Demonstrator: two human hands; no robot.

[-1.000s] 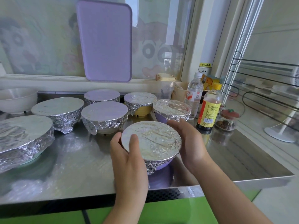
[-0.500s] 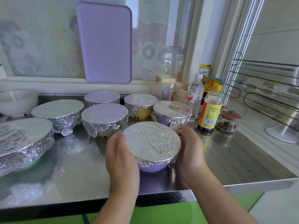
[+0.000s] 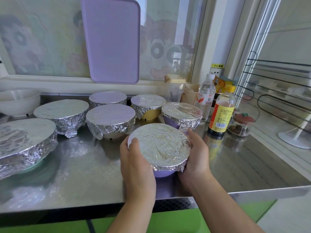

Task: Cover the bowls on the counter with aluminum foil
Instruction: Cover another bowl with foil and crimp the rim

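- While both hands clasp it, the purple bowl [image 3: 164, 173] sits just right of frame centre on the steel counter [image 3: 84, 165], its foil cover [image 3: 159, 145] stretched flat over the rim.
- Left hand [image 3: 136, 165] wraps the near-left side, thumb on the foil top; right hand [image 3: 196, 157] cups the far-right side, fingers curled round the skirt.
- Change over the last second: the left thumb was on top, came off to the side, and is now back on the rim; the right hand has slid lower round the bowl. Reads as a final crimping pass.
- Six other foil-covered bowls stand behind and to the left; a white bowl [image 3: 18, 101] at far left is uncovered.
- Edges: counter's front lip lies close below the bowl; sauce bottle [image 3: 222, 113] near on the right.
- Open steel lower left and lower right.
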